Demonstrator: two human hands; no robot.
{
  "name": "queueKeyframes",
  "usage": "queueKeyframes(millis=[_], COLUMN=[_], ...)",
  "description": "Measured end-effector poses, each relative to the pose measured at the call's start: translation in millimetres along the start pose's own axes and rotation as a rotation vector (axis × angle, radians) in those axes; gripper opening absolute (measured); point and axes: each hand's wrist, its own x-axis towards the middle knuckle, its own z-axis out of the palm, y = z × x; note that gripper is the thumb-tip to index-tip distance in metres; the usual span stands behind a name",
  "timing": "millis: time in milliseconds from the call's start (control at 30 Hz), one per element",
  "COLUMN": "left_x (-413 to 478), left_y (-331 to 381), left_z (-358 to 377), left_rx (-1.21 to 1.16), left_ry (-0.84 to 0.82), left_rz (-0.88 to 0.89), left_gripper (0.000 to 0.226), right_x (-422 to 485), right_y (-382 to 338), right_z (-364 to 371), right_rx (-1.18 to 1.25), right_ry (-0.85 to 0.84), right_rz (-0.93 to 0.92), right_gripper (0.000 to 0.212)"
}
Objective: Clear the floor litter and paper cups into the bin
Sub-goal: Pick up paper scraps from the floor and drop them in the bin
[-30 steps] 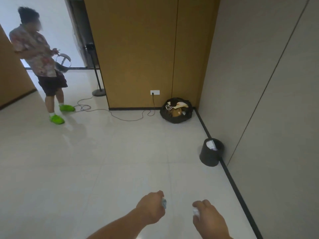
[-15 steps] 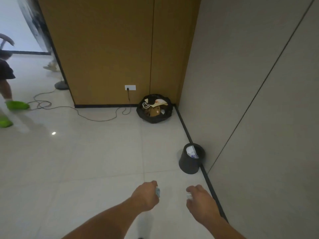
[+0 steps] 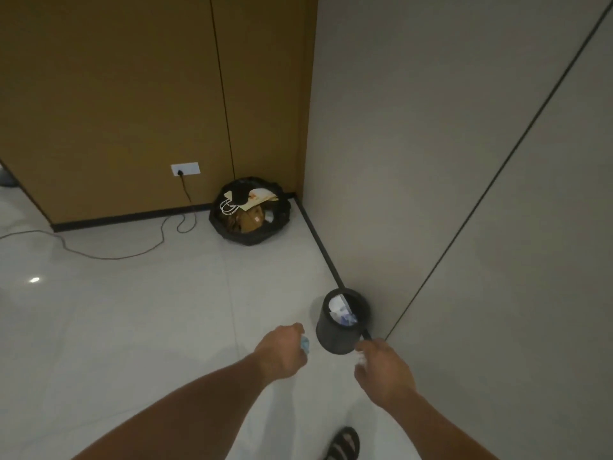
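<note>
A small black bin (image 3: 335,340) stands on the white floor against the grey wall, with crumpled white and blue paper (image 3: 340,310) inside it. My left hand (image 3: 282,351) is just left of the bin and grips a crumpled bluish scrap (image 3: 305,344). My right hand (image 3: 384,370) is at the bin's near right side and holds a small white scrap (image 3: 361,360), mostly hidden by the fingers.
A large black bag (image 3: 225,224) full of rubbish sits in the far corner by the brown panel wall. A cable (image 3: 132,250) runs from a wall socket (image 3: 185,169) across the floor to the left. My sandalled foot (image 3: 343,444) shows at the bottom.
I have walked closer to the bin, which now sits right in front of both hands. The person at the left has left the view. Both hands still hold their scraps.
</note>
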Motion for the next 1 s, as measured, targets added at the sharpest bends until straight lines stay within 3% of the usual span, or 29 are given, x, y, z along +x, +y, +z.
queueKeyframes(millis=[267, 567, 767, 1000], left_x=[138, 301, 425, 539], left_y=[40, 48, 25, -22], left_z=[-33, -31, 7, 126], left_rx=[0.008, -0.011, 0.028, -0.054], left_ry=[-0.051, -0.208, -0.300, -0.371], left_rz=[-0.053, -0.029, 0.069, -0.039], left_gripper=[0.028, 0.033, 0.026, 0.021], right_x=[149, 270, 362, 462], right_y=[33, 70, 95, 161], right_z=[-40, -45, 9, 138], right_rx=[-0.005, 0.029, 0.080, 0.131], right_ry=[-0.054, -0.148, -0.182, -0.217], right_rz=[-0.029, 0.123, 0.258, 0.414], right_gripper=[0.037, 0.043, 0.040, 0.022])
